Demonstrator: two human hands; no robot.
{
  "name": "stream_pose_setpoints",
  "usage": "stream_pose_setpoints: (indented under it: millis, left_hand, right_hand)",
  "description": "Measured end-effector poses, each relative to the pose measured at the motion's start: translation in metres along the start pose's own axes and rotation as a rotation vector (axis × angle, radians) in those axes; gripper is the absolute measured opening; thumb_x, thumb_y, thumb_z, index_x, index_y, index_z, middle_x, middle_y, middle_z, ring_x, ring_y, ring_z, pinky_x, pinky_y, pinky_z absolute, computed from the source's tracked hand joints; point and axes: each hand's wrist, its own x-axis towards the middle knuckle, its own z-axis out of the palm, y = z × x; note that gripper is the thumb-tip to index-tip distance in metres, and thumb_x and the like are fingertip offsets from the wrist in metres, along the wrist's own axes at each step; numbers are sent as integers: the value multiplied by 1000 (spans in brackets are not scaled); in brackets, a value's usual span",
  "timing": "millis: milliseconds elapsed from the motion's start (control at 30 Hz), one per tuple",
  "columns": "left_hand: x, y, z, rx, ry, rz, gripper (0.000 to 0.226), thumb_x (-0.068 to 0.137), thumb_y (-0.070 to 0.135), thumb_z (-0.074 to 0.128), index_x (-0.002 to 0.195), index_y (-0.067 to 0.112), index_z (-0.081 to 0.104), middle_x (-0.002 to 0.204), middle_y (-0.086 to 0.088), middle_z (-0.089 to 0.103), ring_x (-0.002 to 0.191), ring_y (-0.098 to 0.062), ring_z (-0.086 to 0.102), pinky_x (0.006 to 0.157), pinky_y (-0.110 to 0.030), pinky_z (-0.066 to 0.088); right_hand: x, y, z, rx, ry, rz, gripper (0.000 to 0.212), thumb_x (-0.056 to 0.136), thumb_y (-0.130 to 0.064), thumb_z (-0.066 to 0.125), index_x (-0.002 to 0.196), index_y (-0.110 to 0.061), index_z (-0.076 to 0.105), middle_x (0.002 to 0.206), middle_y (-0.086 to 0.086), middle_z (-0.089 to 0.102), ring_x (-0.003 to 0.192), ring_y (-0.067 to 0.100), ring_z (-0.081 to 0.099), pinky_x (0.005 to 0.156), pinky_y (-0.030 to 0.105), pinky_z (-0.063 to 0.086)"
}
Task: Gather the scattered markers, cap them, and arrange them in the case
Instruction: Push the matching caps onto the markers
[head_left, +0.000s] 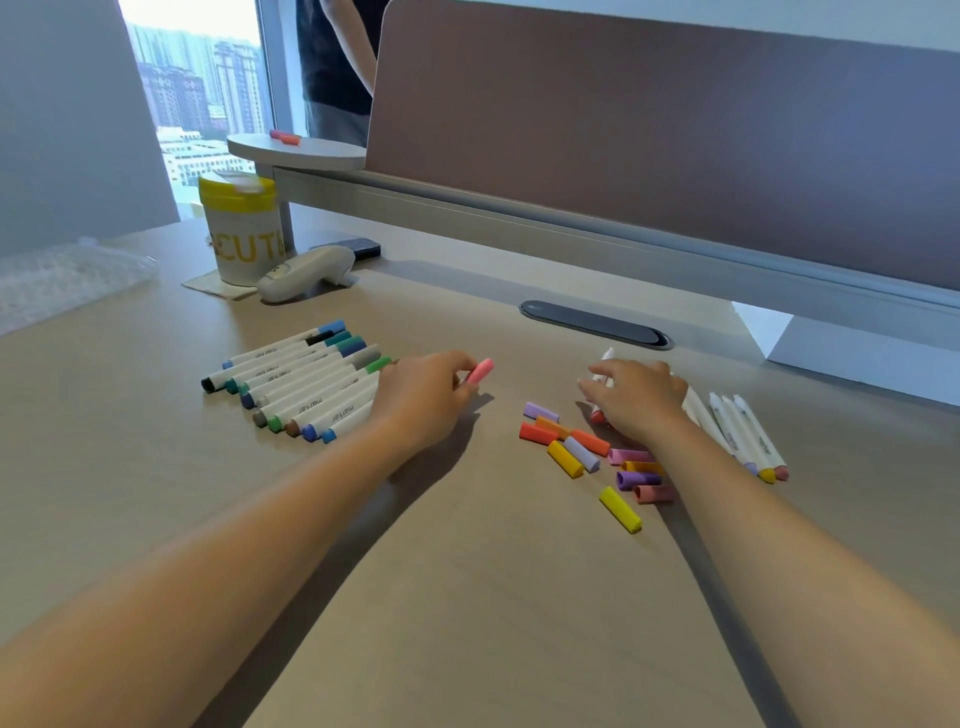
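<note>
Several capped markers (296, 384) lie side by side in a row on the left of the desk. My left hand (423, 400) is at the right end of that row and pinches a pink cap (480, 371). My right hand (636, 397) grips a white uncapped marker (605, 358) whose tip sticks up past my fingers. Several loose caps (587, 452) in red, orange, yellow, lilac, purple and pink are scattered in front of my right hand. A few more uncapped markers (743, 431) lie to the right of that hand. A clear plastic case (57, 280) sits at the far left.
A white tub with a yellow lid (241, 228) and a white handheld device (306, 273) stand at the back left. A dark oval cable cover (595, 322) is set into the desk. A partition screen (675, 130) runs along the back; a person stands behind it.
</note>
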Motion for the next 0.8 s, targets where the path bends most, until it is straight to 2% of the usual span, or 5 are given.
stream_pose_setpoints:
  millis: [200,433,633,700,800]
  left_hand:
    - [7,-12,-1,220,-91,76,33,95,37,42,115,18,59,110,-5,61,102,-21,52,90,-37,44]
    - [9,-10,-5,269,-131,92,34,92,31,50,124,20,53,122,-4,54,113,-20,45,92,-31,39]
    - [1,5,-7,167,-78,150,33,92,32,49,122,20,54,123,-2,54,114,-18,44,94,-30,38]
    - [-2,17,-3,149,-91,190,33,91,32,51,122,20,55,123,-1,54,116,-17,43,94,-29,37]
    - [-8,39,7,115,-150,243,30,90,32,54,118,21,58,121,0,54,113,-16,43,92,-27,38]
  right_hand:
    - [11,-10,7,35,10,-89,30,90,-34,53,110,-16,65,115,9,62,110,24,48,90,34,34]
    - [8,-16,7,304,39,-185,9,85,-16,61,93,-12,61,102,7,66,95,20,56,93,40,45]
    - [-6,-4,-15,556,49,-166,34,84,-7,62,116,-11,53,99,9,61,80,17,58,59,16,47]
    - [-14,4,-24,569,48,-163,43,84,-5,61,124,-11,49,97,7,56,81,19,57,58,13,43]
    - [-28,19,-33,529,47,-142,42,86,-8,58,125,-11,46,101,3,50,87,17,50,71,22,44]
